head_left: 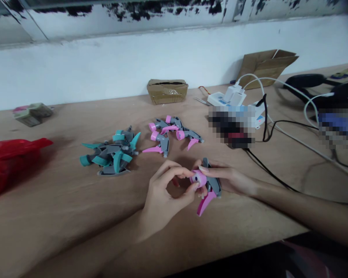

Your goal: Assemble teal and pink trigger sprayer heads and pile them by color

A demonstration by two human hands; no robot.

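Brown and wooden, spreading under everything as a broad table (pixel 75 231); rising behind as a white wall (pixel 104 73). Crumpling at the left edge as a red plastic bag (pixel 11 158). Heaping up to its right as teal-and-grey spray heads (pixel 113 152); lying just beside these as loose pink-and-grey spray heads (pixel 162 143).

Pinching between thumb and forefinger with the left hand (pixel 162 193); grasping with the right hand (pixel 233 178), partly hiding its fingers. Holding between both a pink-collared spray head (pixel 209 173), right of centre and nearer the camera than either group; not telling whether touching the tabletop.

Probably handling as light, stiff and smooth, perhaps slipping slightly, hardly risking breakage under gentle force. Likely offering the best hold at the grey body (pixel 214 184), leaving the trigger free, as probably giving under pressure.

Running lengthwise from a far upper end toward the camera, slanting slightly right; pointing the pink trigger (pixel 205 203) down and leftward, toward the camera; facing the mouth of the pink collar (pixel 202 178) left, into the pinch.
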